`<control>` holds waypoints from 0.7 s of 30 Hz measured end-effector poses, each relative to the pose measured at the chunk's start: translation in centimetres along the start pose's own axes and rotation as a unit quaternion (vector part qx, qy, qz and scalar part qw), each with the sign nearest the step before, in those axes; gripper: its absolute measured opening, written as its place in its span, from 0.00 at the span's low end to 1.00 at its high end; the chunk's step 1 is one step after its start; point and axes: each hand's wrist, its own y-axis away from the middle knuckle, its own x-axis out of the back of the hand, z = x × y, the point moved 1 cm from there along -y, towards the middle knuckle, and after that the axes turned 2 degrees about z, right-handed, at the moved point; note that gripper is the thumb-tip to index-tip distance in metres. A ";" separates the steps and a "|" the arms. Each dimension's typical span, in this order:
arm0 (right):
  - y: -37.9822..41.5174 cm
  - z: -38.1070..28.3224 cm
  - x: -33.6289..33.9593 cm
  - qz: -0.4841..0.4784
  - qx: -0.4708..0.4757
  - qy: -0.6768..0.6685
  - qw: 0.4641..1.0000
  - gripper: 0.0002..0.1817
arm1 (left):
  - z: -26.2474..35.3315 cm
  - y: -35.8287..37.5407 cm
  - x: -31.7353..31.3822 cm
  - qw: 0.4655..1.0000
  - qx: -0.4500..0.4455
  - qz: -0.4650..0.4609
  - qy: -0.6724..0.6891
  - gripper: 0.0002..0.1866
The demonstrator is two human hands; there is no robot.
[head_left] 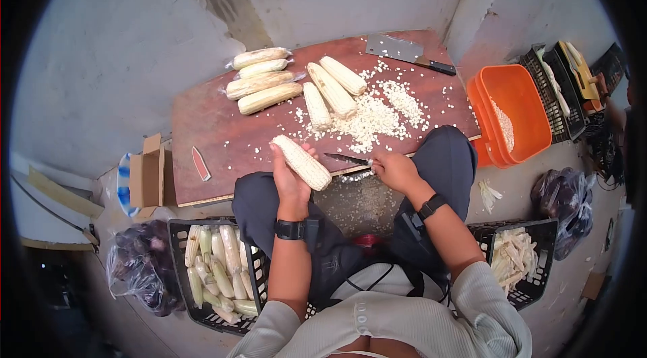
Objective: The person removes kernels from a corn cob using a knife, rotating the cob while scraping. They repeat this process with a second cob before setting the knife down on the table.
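In my left hand (291, 186) rests an ear of corn (302, 163), pale and husked, tilted over the table's front edge. My right hand (397, 171) grips a small knife (347, 158) by its handle, its dark blade pointing left toward the ear without touching it. Loose white kernels (367, 119) lie heaped on the reddish table (216, 136) just beyond both hands. Behind the heap are three bare ears (331, 87). Left of those, several ears (266, 82) lie stacked side by side, some in clear wrap.
A cleaver (404, 51) lies at the table's back right. An orange bucket (515, 115) holding kernels stands right of the table. Black crates hold wrapped ears (219, 267) at left and stripped cobs (513, 257) at right. A red-and-white blade cover (201, 164) lies on the table's left.
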 end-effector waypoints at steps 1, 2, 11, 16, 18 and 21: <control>-0.1 0.2 0.0 0.015 -0.018 0.010 1.000 0.08 | 0.1 0.1 -0.2 1.000 0.000 0.003 -0.002 0.31; -0.3 0.5 0.0 0.030 -0.035 0.021 0.999 0.08 | 0.1 0.1 -0.3 1.000 0.003 0.000 -0.001 0.31; -0.8 0.8 0.0 0.167 0.057 -0.047 0.983 0.08 | 0.0 0.0 0.0 1.000 0.009 -0.019 0.018 0.31; -0.6 1.3 -1.0 0.120 -0.041 -0.048 0.991 0.08 | -0.2 0.2 -0.5 0.999 -0.028 0.007 -0.019 0.26; -0.8 0.6 -0.3 0.110 -0.027 -0.087 0.990 0.09 | -0.3 0.1 -0.6 0.994 -0.086 -0.027 -0.061 0.21; 0.1 -1.7 0.6 0.117 -0.023 -0.128 0.985 0.12 | -1.1 -0.1 -0.7 0.969 -0.172 -0.040 -0.175 0.19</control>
